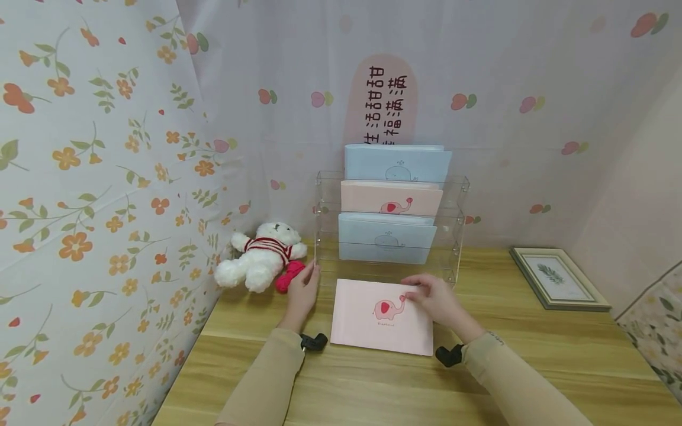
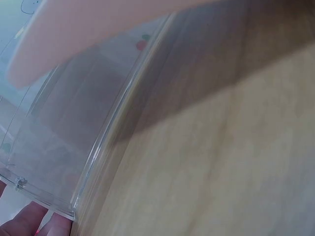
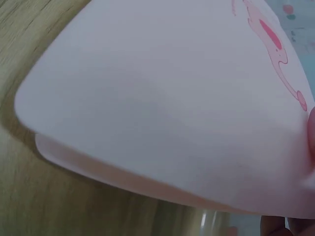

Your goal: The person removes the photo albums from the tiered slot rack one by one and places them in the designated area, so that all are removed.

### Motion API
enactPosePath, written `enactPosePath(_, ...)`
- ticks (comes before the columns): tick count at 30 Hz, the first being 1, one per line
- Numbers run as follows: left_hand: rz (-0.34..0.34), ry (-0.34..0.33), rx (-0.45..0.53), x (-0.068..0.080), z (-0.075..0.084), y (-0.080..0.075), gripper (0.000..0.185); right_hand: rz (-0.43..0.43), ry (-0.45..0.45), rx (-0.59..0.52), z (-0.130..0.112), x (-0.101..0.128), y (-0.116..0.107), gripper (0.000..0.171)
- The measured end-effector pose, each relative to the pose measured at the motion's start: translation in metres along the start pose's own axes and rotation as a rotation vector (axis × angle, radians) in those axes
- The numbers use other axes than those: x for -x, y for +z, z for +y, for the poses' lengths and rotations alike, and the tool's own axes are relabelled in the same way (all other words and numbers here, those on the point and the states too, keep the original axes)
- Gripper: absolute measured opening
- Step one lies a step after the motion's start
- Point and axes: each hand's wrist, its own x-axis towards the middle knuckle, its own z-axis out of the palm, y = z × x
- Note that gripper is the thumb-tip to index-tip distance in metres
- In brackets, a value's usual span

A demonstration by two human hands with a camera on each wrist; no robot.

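A pink booklet (image 1: 373,322) with a small elephant print lies on the wooden table (image 1: 533,355), in front of a clear acrylic tiered rack (image 1: 454,204). My right hand (image 1: 434,296) grips the booklet's far right corner. In the right wrist view the booklet (image 3: 162,108) fills the frame, its near corner raised a little off the table (image 3: 29,196), and a fingertip (image 3: 311,132) shows at the edge. My left hand (image 1: 303,293) touches the rack's lower left corner with straight fingers. Those fingertips (image 2: 34,223) show against the rack (image 2: 64,147) in the left wrist view.
The rack holds three booklets: blue (image 1: 396,163), pink (image 1: 391,198) and blue (image 1: 386,239). A white teddy bear (image 1: 261,254) with a red piece (image 1: 289,275) lies to the rack's left. A framed leaf picture (image 1: 559,278) lies at the right. Flowered walls close in the left and back.
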Motion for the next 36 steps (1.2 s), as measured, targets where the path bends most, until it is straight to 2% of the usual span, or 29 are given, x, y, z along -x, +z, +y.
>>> enactPosePath(4,0.008,-0.016,-0.015,0.004,0.008,0.0,0.053,-0.024,0.048,-0.027,0.006,-0.002,0.006,0.024)
enactPosePath(7,0.018,0.003,-0.023,0.009,0.018,-0.001,0.055,-0.028,0.07,-0.033,0.009,-0.004,0.01,0.023)
enactPosePath(9,0.021,0.02,-0.027,0.011,0.023,-0.002,0.054,-0.032,0.067,-0.027,0.011,-0.004,0.012,0.022)
enactPosePath(11,0.014,0.006,-0.022,0.012,0.025,-0.002,0.054,-0.032,0.069,-0.013,0.013,-0.004,0.015,0.022)
enactPosePath(16,-0.01,-0.06,0.003,0.008,0.017,-0.002,0.055,-0.036,0.082,0.011,0.015,-0.004,0.02,0.022)
enactPosePath(21,0.005,-0.034,-0.006,0.006,0.012,-0.001,0.054,-0.035,0.092,0.05,0.017,-0.005,0.023,0.024)
enactPosePath(31,0.023,0.022,-0.025,0.009,0.018,0.001,0.055,-0.017,0.107,0.086,0.023,-0.003,0.027,0.022)
enactPosePath(32,0.021,0.003,-0.018,0.008,0.018,0.001,0.054,-0.014,0.106,0.089,0.023,-0.002,0.027,0.022)
enactPosePath(36,0.029,0.007,-0.031,0.01,0.02,0.0,0.05,0.003,0.08,0.119,0.025,-0.001,0.028,0.02)
